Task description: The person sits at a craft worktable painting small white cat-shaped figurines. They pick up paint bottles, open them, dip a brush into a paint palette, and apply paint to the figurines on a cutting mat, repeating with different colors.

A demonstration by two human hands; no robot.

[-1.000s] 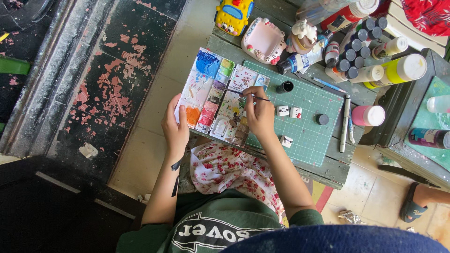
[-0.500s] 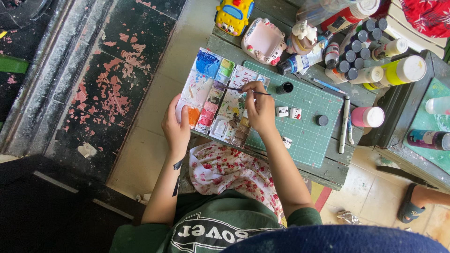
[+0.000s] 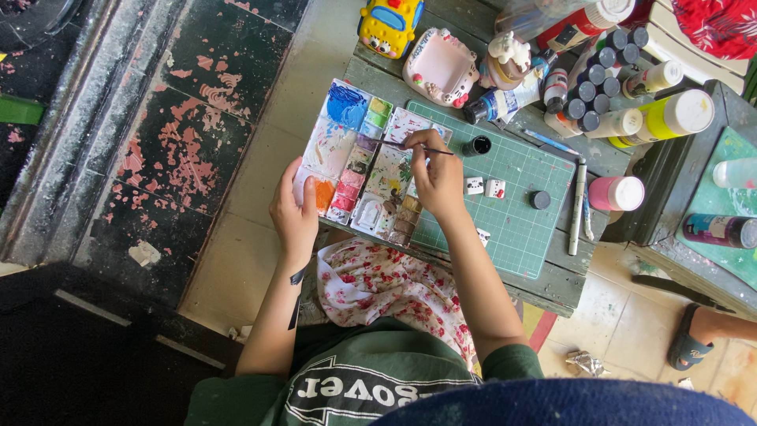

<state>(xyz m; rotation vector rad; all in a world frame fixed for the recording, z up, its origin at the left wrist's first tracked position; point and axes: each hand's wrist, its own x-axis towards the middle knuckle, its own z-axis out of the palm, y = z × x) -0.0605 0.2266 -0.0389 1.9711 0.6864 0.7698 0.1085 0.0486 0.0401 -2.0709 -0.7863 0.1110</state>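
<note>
1. Left hand point(image 3: 296, 217) clamped on the near-left edge of the white rectangular plastic paint palette point(image 3: 364, 167), thumb on top, fingers curled underneath; grip closed on the palette rim. Presumably held so to steady the palette, which overhangs the edge of the weathered grey-green wooden desk point(image 3: 564, 272) on its left side.
2. Right hand point(image 3: 438, 175) pinched shut around a thin dark-handled paintbrush point(image 3: 410, 147); handle end pointing right over the mat, bristle end pointing left into the row of small wells near the palette's middle. Brush nearly flat, likely for loading or mixing colour.
3. Palette position: left part of the desk, partly on the green gridded cutting mat point(image 3: 505, 197), large blue smear in its far-left corner, orange well just beside the left thumb.
4. Small black round open paint pot point(image 3: 476, 146) on the mat just beside the brush handle, close at hand for dipping; its flat black cap point(image 3: 539, 199) set apart further right.
5. Two small white cube-like pieces with dark and red marks point(image 3: 484, 187) on the mat near the right hand.
6. Cluster of black-capped paint bottles point(image 3: 590, 99) pushed to the far side of the desk, out of the working area.
7. Floral red-and-white cloth point(image 3: 386, 288) spread over the lap below the desk edge, probably as a guard against drips.
</note>
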